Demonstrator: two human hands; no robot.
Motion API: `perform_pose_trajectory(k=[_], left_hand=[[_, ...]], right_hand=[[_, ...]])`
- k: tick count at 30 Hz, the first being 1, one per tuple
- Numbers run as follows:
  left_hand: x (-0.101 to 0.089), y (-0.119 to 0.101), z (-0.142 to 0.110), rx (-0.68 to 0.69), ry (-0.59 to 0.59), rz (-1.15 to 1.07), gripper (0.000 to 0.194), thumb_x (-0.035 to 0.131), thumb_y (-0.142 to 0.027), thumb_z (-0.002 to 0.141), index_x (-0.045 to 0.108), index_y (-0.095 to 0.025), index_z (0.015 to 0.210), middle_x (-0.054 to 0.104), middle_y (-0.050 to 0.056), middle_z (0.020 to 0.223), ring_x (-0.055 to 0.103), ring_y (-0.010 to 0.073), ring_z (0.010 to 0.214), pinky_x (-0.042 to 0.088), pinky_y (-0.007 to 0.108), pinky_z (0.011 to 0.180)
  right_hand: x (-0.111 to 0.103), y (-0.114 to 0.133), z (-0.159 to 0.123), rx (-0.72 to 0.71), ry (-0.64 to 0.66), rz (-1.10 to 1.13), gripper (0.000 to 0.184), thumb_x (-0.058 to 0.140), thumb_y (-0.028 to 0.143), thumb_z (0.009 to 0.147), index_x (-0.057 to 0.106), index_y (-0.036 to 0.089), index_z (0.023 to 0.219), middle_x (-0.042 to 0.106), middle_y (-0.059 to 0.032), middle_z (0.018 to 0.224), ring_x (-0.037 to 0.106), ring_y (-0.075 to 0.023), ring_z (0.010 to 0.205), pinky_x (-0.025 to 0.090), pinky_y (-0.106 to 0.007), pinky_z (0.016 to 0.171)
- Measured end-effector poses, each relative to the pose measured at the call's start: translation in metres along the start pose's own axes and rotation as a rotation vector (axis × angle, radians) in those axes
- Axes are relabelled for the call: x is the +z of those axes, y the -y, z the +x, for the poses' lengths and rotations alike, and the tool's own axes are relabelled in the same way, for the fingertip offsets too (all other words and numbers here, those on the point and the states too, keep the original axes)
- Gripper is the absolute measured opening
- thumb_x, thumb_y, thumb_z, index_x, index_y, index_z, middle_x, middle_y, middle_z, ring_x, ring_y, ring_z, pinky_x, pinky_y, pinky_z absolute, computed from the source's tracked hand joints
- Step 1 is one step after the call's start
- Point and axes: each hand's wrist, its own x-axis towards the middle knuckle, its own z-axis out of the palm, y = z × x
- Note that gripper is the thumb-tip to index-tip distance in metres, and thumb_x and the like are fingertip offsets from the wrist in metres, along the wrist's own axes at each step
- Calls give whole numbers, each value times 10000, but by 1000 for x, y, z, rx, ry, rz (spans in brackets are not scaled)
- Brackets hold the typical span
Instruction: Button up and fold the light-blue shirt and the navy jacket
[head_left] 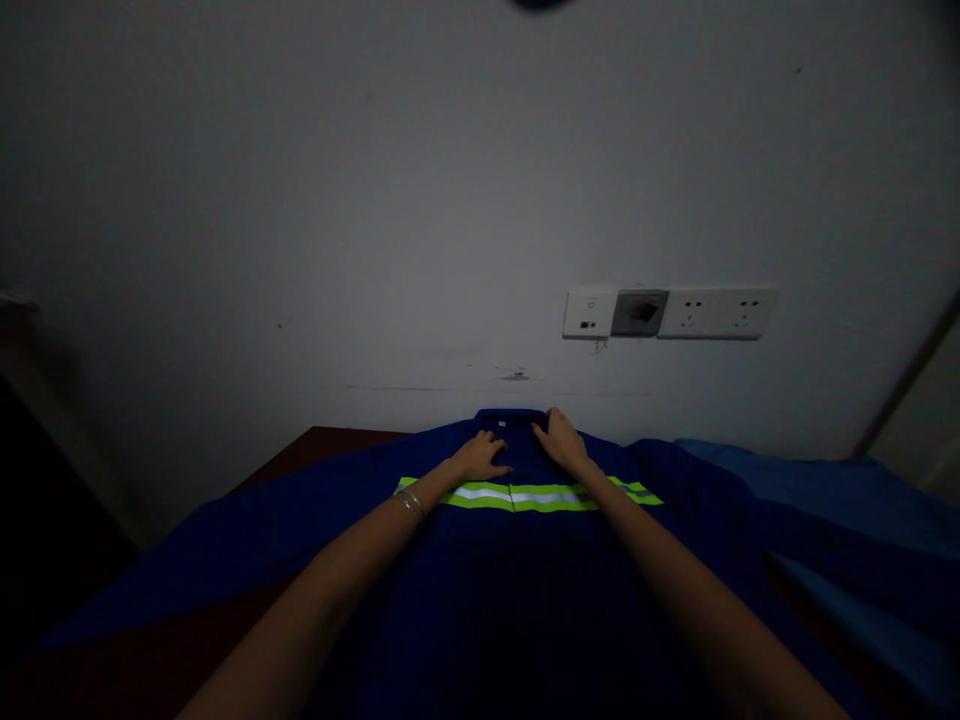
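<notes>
A dark blue work jacket (420, 580) lies spread out, its front upward and its sleeves reaching to both sides. Across the chest runs a yellow-green and silver reflective band (544, 498), and a small white label shows inside the collar (510, 413). My left hand (480, 456) rests on the jacket just below the collar, left of the front opening, with thumb and fingers apart. At the right end of the collar, my right hand (562, 440) has the cloth edge between its thumb and fingers. Shadow hides the lower part of the jacket.
A dark red tabletop (330, 440) shows beyond the left sleeve. Directly behind it rises a pale wall (300, 250) with a row of sockets and switches (712, 314). Lighter blue cloth (832, 490) lies at the right, partly under the right sleeve.
</notes>
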Motion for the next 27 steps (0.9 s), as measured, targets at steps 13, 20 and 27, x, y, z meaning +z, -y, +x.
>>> perform_pose_trajectory(k=[13, 20, 27], left_hand=[[-11, -9, -26, 253, -48, 206, 257, 412, -171, 837, 618, -123, 984, 588, 116, 1140, 541, 178, 1052, 414, 275, 919], [-17, -7, -44, 227, 109, 83, 219, 478, -171, 761, 654, -128, 884, 567, 132, 1196, 522, 219, 1109, 420, 281, 907], [-14, -5, -25, -114, 50, -141, 296, 377, -177, 833, 624, -135, 990, 641, 64, 1042, 577, 173, 974, 420, 263, 881]], right_hand=[[2, -8, -38, -373, 114, -31, 295, 425, 353, 867, 578, 139, 1001, 568, -123, 1017, 522, -213, 988, 387, -298, 859], [19, -24, -47, -416, 223, 7, 520, 418, 446, 857, 508, 102, 1236, 462, -175, 1309, 404, -252, 1223, 303, -352, 1008], [20, -27, -53, -446, 223, 1, 582, 403, 455, 858, 465, 53, 1274, 445, -194, 1323, 392, -258, 1239, 300, -358, 1026]])
